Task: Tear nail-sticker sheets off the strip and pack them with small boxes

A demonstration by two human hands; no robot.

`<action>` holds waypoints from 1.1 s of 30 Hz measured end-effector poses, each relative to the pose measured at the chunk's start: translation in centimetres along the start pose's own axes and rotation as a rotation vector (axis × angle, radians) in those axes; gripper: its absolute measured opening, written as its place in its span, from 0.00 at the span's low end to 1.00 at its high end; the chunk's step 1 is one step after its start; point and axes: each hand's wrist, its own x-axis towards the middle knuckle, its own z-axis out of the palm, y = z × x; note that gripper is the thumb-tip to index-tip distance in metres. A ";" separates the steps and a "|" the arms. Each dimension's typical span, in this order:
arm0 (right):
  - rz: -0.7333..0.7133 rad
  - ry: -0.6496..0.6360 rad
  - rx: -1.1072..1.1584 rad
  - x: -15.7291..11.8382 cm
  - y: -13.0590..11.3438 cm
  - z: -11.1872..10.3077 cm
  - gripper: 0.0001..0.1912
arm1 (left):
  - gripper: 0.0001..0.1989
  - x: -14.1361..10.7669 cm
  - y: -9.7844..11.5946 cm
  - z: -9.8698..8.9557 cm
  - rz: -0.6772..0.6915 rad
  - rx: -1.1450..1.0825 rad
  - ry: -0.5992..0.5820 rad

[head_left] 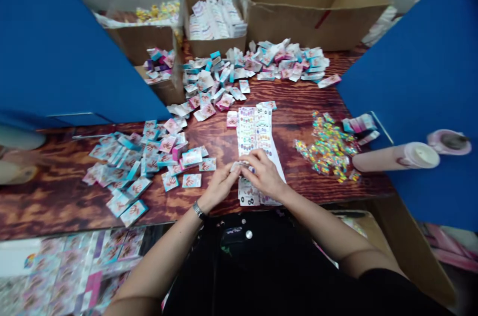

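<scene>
My left hand [219,187] and my right hand [264,174] meet at the middle of the table's front part. Both are closed on a small whitish piece [235,166], perhaps a little box or folded paper; my fingers hide most of it. Beneath them lie long printed sheets [247,129] with rows of small coloured pictures, stacked in two columns. A small pink box [232,119] sits at their upper left. To the left is a heap of small blue and pink boxes [151,149] with a hand picture on them.
More small boxes [224,74], many with raised flaps, lie along the back. Shiny yellow-green packets [330,144] are piled at right, beside a pink-white bottle [396,156]. Behind stand a large carton [291,19] and a smaller carton [209,47] of folded papers. Blue panels [418,91] flank the table.
</scene>
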 end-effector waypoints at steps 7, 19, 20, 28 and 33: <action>0.275 0.097 -0.194 -1.8 6.9 -6.5 0.11 | 0.28 -0.1 -0.2 1.2 -0.225 -0.243 -0.127; 0.589 0.089 -0.600 -3.8 14.5 -10.2 0.15 | 0.24 0.0 -0.1 1.5 -0.268 -0.229 -0.067; 0.591 0.091 -0.583 -3.8 14.6 -10.4 0.15 | 0.23 0.0 -0.1 1.5 -0.269 -0.228 -0.066; 0.500 0.064 -0.485 -1.9 15.3 -8.8 0.12 | 0.22 -0.2 0.1 1.8 -0.279 -0.215 -0.084; 0.551 0.155 -0.447 -1.5 16.9 -10.4 0.14 | 0.24 -0.6 -0.5 1.6 -0.291 -0.234 -0.075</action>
